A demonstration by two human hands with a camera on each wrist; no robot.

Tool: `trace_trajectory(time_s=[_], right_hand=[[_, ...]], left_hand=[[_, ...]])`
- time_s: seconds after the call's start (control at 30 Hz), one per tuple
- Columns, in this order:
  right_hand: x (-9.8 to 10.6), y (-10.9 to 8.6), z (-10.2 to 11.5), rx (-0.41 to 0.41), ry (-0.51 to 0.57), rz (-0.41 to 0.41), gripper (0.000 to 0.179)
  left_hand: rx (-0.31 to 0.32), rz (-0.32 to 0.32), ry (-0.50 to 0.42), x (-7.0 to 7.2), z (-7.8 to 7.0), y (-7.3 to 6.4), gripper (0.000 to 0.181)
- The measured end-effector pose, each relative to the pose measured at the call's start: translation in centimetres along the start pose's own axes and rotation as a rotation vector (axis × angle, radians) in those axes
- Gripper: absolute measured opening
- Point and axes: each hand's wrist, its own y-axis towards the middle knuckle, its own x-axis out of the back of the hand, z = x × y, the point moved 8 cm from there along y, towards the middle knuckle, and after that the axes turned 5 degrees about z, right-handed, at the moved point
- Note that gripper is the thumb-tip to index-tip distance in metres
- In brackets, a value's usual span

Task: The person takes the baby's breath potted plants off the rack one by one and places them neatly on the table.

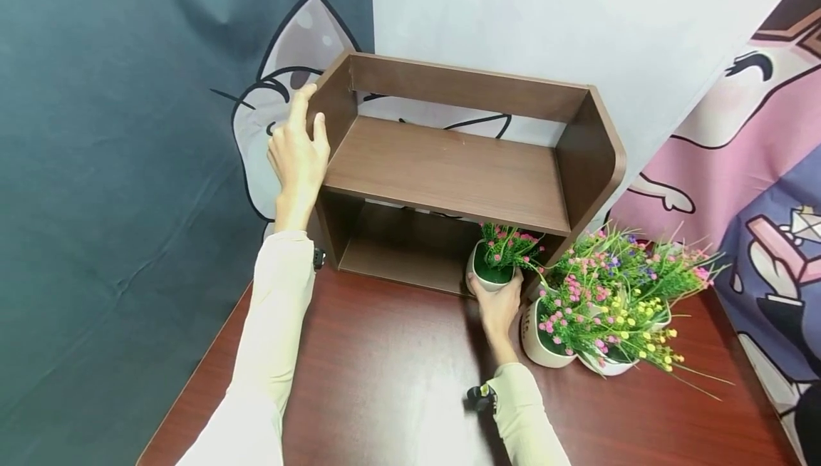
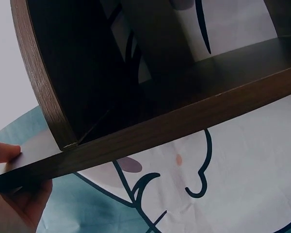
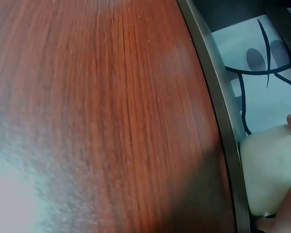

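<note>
My left hand (image 1: 298,152) grips the left side panel of a brown two-tier wooden shelf (image 1: 449,163). In the left wrist view, the thumb and fingers lie on opposite sides of the panel (image 2: 184,116). My right hand (image 1: 500,309) holds a small white pot (image 1: 490,285) with green leaves and pink artificial flowers (image 1: 509,244) at the right end of the lower tier. The right wrist view shows the pot's pale wall (image 3: 269,165) just behind the shelf's front edge, with fingertips around it. The upper tier partly hides the flowers.
Several white pots (image 1: 545,334) with pink, yellow and purple flowers (image 1: 609,295) stand crowded right of the shelf. They are on a reddish-brown table (image 1: 385,366). Cartoon-printed cloth (image 1: 474,10) hangs behind the shelf, and dark cloth (image 1: 128,131) hangs at left.
</note>
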Motion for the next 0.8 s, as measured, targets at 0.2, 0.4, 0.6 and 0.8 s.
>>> trace_trajectory(time_s=[0.2, 0.4, 0.6, 0.8], right_hand=[[-0.1, -0.6, -0.5, 0.004, 0.037, 0.036, 0.093], [0.3, -1.0, -0.2, 0.061, 0.007, 0.068, 0.093], [1.1, -1.9, -0.2, 0.056, -0.049, 0.106, 0.094], [1.7, -2.0, 0.5, 0.059, -0.087, 0.179, 0.095]], left_hand=[[0.027, 0.018, 0.001, -0.5, 0.4, 0.0, 0.039], [0.029, 0.026, -0.004, -0.9, 0.3, 0.2, 0.039], [0.033, 0.036, -0.003, -1.3, 0.1, 0.2, 0.039], [0.032, 0.032, -0.006, -1.4, 0.1, 0.5, 0.039]])
